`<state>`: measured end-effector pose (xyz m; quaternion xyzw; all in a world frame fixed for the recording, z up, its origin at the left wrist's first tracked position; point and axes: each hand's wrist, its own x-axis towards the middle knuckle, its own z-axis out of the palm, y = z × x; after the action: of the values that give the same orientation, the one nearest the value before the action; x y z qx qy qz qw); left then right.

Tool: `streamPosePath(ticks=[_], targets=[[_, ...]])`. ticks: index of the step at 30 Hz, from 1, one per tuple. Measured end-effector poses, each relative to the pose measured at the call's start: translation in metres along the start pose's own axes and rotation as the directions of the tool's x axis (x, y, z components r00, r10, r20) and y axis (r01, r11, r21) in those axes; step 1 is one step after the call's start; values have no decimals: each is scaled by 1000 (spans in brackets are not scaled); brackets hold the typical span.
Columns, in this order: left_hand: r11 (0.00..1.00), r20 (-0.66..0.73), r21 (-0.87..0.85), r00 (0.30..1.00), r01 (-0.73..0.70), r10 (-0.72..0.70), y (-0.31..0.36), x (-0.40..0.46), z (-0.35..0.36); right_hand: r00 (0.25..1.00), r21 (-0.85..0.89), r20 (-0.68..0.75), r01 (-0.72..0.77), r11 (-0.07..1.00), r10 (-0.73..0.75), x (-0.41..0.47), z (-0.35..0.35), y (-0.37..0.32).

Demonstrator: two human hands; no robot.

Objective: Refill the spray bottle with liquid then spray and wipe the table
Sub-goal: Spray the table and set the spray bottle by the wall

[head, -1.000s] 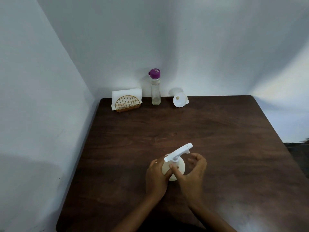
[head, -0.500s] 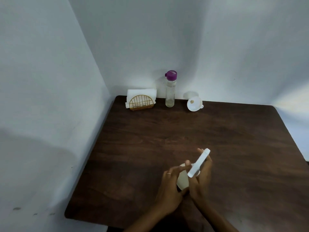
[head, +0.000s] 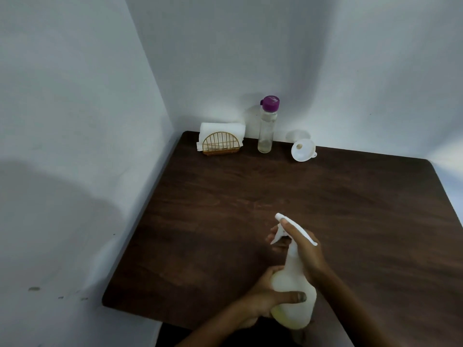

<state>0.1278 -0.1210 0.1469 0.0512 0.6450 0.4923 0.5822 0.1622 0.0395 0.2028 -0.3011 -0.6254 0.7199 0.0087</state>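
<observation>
A white spray bottle [head: 293,291] stands near the front edge of the dark wooden table [head: 350,196], its trigger head pointing up and to the left. My left hand [head: 268,296] grips the bottle's round body, thumb across its front. My right hand [head: 303,249] is wrapped round the neck and trigger head. At the back stand a clear bottle with a purple cap [head: 266,126] holding a little liquid, and a white funnel [head: 302,150] lying on its side. White napkins sit in a gold wire holder [head: 220,142] at the back left.
White walls close in the table at the left and back. The table's right edge runs off toward the lower right, and its front left corner is rounded.
The spray head has turned from pointing right to pointing left. My left hand slid down onto the bottle's body, and my right hand now wraps the head. The camera view shifted.
</observation>
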Motion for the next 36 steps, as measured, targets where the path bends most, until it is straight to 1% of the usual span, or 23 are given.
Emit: streamPosePath(ticks=[1,2,3,4,8,11,13,15,18,21,23,27,32,34,36], targets=[[998,9,-52,999,43,-42,-2,-1,1,997,8,44,-60,998,59,10,8,1],[993,19,-90,997,80,-79,-5,-2,3,989,-47,23,-144,988,145,15,39,-10],[986,29,-122,994,112,-110,-7,-2,4,979,-84,93,-173,981,181,16,46,-9],[978,42,-154,990,139,-134,-7,-3,6,974,-116,118,-180,977,194,20,53,-3],[945,93,-241,974,222,-205,-7,-4,10,973,-205,66,-202,958,220,32,58,9],[943,110,-245,973,224,-203,-6,-3,11,976,-223,61,-191,956,209,35,59,13],[957,102,-206,977,206,-188,-3,-3,13,982,-179,43,-173,969,183,28,53,8],[976,77,-126,982,179,-171,0,0,16,993,-112,2,-120,986,121,19,41,5],[984,103,42,978,175,-179,7,4,24,987,-16,-142,-79,997,76,7,19,8],[964,159,187,962,191,-222,12,8,35,934,133,-325,-113,985,151,-4,-1,18],[950,184,228,949,213,-257,12,10,42,895,172,-396,-147,974,205,-10,-11,26],[939,209,243,932,243,-295,8,8,53,856,196,-441,-203,959,271,-17,-19,36],[935,207,251,930,251,-305,4,8,57,848,189,-466,-181,965,251,-19,-20,44],[940,209,248,934,235,-288,2,10,55,845,214,-468,-173,961,257,-21,-20,42],[945,208,253,942,206,-262,0,11,53,857,204,-457,-159,966,238,-22,-21,42]])
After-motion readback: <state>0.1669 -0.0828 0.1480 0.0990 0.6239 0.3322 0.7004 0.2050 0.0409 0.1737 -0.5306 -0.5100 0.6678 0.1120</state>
